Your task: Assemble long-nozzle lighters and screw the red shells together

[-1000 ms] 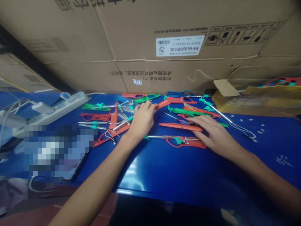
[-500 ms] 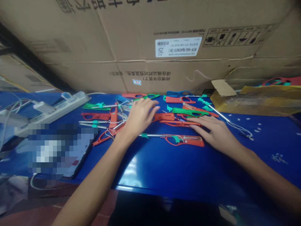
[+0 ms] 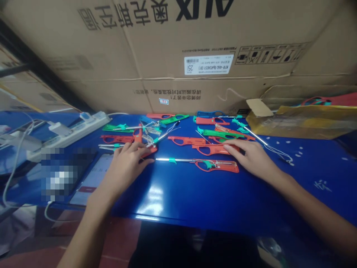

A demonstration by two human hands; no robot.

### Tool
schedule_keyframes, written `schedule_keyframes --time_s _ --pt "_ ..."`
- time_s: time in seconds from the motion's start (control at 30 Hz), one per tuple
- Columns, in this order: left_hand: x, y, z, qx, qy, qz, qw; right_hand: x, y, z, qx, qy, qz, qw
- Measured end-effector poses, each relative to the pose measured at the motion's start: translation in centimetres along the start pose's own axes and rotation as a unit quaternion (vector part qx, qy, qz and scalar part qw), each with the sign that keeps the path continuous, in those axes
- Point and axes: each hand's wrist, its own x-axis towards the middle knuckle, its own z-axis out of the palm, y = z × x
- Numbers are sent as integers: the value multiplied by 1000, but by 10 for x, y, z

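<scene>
My left hand [image 3: 129, 162] reaches over the left group of lighter parts, its thumb apart from the fingers; I see nothing held in it. A red lighter shell [image 3: 152, 149] and a metal tube with a green clip lie by its fingertips. My right hand [image 3: 252, 154] pinches the right end of a red lighter half-shell [image 3: 206, 149], which lies flat. Just behind are a green lighter shell [image 3: 214, 133] and another red half-shell [image 3: 186, 141]. Nearer me lies a lighter half [image 3: 225, 166] with a metal tube [image 3: 164, 159], green trigger and clear tank fitted.
A large cardboard box [image 3: 125, 89] walls off the back of the blue table [image 3: 178, 197]. At right stands an open taped carton [image 3: 304, 121] with red lighter parts. A white power strip [image 3: 72, 134], cables and a tablet [image 3: 92, 182] occupy the left side. White scraps lie at right.
My left hand has moved left and toward me, away from the middle red half-shell. The red half-shell at my right hand has turned from edge-on to flat.
</scene>
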Motion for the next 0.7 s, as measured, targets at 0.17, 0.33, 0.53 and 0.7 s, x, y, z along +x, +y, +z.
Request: schedule_keyframes --time_s 0.17,0.33,0.53,0.7 --pt "3 8 6 -3 31 -9 999 1 9 2 -11 29 -8 999" --pt "2 24 10 -20 12 6 1000 2 8 1 -24 36 -42 998" --pt "2 27 13 19 25 -30 999 0 4 -2 -16 57 -69 996" --pt "2 29 4 -87 103 -1 991 1 2 -5 -9 75 -102 992"
